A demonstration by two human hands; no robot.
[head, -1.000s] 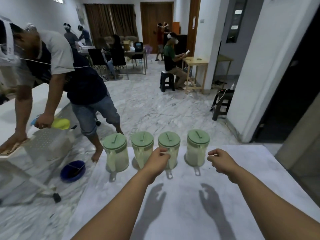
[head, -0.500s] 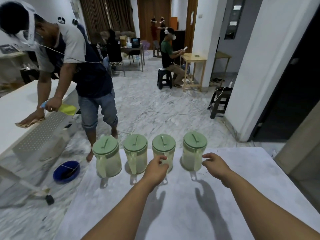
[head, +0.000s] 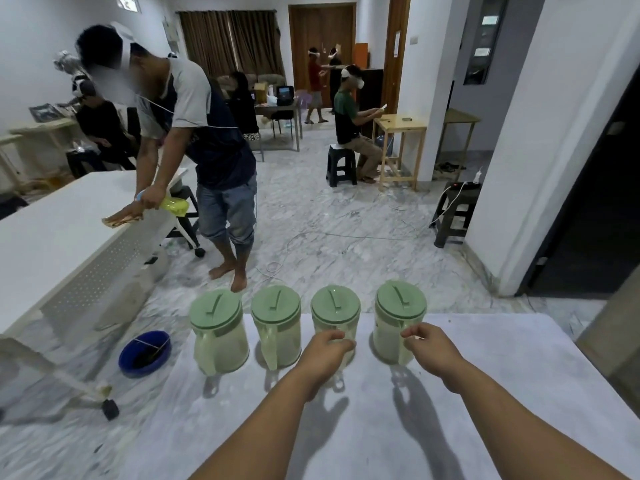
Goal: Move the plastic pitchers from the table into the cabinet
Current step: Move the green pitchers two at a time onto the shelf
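Fingers [head: 337, 336] of my left hand [head: 323, 353] curl at 1 pitcher [head: 335, 315], right hand [head: 431, 349] pinching another's handle [head: 403, 344]; shallow grips could tip them off the table [head: 485, 393].

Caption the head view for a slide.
Both hands reach the two rightmost of four green-lidded pitchers on the table.

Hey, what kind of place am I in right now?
Probably a home's big room used for recording sessions: marble floor, curtains, and several people in headsets, one seated at a small wooden table. Four pitchers stand before you.
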